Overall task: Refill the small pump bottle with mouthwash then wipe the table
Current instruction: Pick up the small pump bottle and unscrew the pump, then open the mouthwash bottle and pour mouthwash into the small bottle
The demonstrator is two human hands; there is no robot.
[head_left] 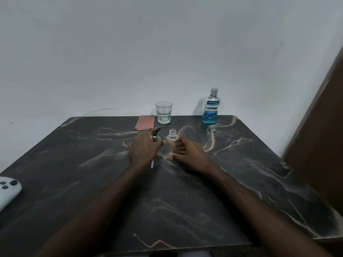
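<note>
Noted mid-bench point(241, 164): small pump bottle point(172, 140), upright, uncapped, gripped by curled right hand point(189, 153), thumb at base. Just left: left hand point(143, 148), closed round black pump point(155, 133), tube projecting nearward. Far edge: pink cloth point(145, 122), glass point(163, 112), capped mouthwash bottle point(210, 108) far right. Near left: white remote point(8, 190).

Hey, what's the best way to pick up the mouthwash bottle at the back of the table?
Probably wrap the right hand around the mouthwash bottle at its labelled body, coming from the front: it stands upright and capped at the far edge of the table, wall close behind.
</note>
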